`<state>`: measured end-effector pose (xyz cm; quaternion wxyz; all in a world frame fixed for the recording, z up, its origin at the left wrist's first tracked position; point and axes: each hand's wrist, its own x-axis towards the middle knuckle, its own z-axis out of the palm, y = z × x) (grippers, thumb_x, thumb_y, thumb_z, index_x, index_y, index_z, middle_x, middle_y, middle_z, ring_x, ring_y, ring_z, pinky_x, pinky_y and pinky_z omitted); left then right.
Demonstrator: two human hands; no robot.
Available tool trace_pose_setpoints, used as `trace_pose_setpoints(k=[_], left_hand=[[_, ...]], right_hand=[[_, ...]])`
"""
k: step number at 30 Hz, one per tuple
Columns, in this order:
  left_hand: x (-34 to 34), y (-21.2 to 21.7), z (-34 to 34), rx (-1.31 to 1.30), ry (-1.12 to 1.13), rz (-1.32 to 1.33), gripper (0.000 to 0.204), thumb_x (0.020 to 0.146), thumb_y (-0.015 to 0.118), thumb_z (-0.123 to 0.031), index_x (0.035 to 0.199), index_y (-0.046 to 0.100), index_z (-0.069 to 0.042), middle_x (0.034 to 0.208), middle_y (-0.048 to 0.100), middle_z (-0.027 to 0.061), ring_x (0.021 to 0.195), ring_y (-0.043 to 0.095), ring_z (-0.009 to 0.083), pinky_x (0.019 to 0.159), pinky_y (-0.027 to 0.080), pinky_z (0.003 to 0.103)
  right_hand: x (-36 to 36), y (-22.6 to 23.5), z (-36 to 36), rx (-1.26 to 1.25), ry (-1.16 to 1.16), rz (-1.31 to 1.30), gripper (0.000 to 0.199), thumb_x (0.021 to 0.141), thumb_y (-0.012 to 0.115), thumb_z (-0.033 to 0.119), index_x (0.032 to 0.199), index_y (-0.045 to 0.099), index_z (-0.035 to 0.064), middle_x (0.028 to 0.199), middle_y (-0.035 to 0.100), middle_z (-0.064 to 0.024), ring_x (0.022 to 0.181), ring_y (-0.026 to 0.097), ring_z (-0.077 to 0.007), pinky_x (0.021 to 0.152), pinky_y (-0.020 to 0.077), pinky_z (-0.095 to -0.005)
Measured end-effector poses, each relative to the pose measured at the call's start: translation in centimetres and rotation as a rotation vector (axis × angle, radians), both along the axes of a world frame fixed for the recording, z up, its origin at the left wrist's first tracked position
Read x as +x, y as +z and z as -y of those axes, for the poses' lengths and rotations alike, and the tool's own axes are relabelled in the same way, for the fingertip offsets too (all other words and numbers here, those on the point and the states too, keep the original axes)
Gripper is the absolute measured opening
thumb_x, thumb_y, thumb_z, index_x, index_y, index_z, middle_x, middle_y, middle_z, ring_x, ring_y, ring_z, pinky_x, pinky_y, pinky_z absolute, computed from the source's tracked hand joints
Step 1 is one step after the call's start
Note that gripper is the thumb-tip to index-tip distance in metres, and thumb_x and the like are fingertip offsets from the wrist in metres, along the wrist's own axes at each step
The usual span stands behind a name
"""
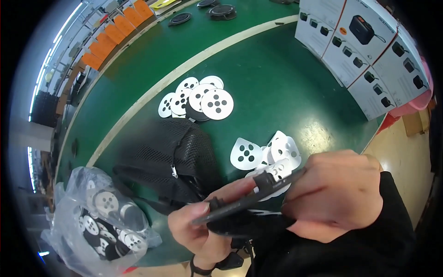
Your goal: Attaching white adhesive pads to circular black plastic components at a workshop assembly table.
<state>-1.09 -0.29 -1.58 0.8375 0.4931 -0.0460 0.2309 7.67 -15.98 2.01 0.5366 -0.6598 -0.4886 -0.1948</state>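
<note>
My left hand [196, 228] and my right hand [339, 191] together hold a flat dark grey plate-like part [244, 201] edge-on above the near edge of the green table [286, 78]. A small black clip-like piece sits on the part's upper side. The left fingers pinch the near end; the right hand grips the far end. Just behind the part lie several white rounded stickers with black dots [270, 154]. A black mesh bag [173, 159] with a zipper lies to the left of my hands.
A second pile of round white dotted discs [198, 99] lies mid-table. A clear plastic bag [104, 214] of more discs sits at the lower left. Printed white cartons [369, 51] stand at the right. Dark round items and orange bins line the far side.
</note>
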Motion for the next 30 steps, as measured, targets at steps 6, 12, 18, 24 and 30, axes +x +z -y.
trace_pose_setpoints(k=[6,12,18,24,30], left_hand=[[0.4,0.1,0.1,0.137,0.284,0.043,0.039,0.079,0.062,-0.002,0.111,0.041,0.006,0.099,0.058,0.0213,0.086,0.061,0.0218,0.079,0.048,0.031],[0.3,-0.1,0.1,-0.006,0.189,0.043,0.041,0.077,0.059,0.006,0.114,0.042,0.010,0.105,0.058,0.0231,0.095,0.060,0.0245,0.087,0.046,0.033],[0.1,-0.5,-0.3,0.048,0.193,0.036,0.040,0.076,0.059,0.009,0.114,0.045,0.011,0.106,0.058,0.0236,0.098,0.060,0.0260,0.090,0.045,0.035],[-0.1,-0.3,-0.1,0.073,0.251,-0.029,0.041,0.073,0.061,0.007,0.112,0.048,0.012,0.104,0.059,0.0228,0.094,0.060,0.0243,0.087,0.045,0.034],[-0.2,-1.1,-0.9,0.242,0.198,-0.027,0.042,0.082,0.057,-0.006,0.121,0.041,0.001,0.113,0.054,0.0155,0.101,0.056,0.0242,0.090,0.046,0.039]], right_hand=[[0.3,1.2,0.3,-0.135,0.086,-0.100,0.018,0.064,0.074,0.000,0.071,0.058,0.0024,0.065,0.060,-0.0061,0.049,0.053,-0.0142,0.042,0.0364,-0.0217],[0.2,1.0,0.2,-0.148,0.052,-0.139,0.018,0.062,0.074,-0.001,0.067,0.057,0.0024,0.063,0.059,-0.0072,0.049,0.053,-0.0143,0.042,0.0359,-0.0218],[0.5,0.8,0.2,-0.172,0.048,-0.210,0.019,0.062,0.073,-0.002,0.064,0.055,0.0018,0.058,0.057,-0.0079,0.048,0.053,-0.0170,0.043,0.0367,-0.0233],[0.8,0.9,0.0,-0.180,0.032,-0.284,0.020,0.063,0.073,-0.002,0.063,0.054,0.0016,0.056,0.056,-0.0076,0.048,0.053,-0.0171,0.044,0.0371,-0.0239],[1.1,0.8,-0.4,-0.169,0.065,-0.293,0.018,0.066,0.071,-0.003,0.063,0.054,0.0014,0.056,0.056,-0.0069,0.046,0.053,-0.0157,0.043,0.0369,-0.0228]])
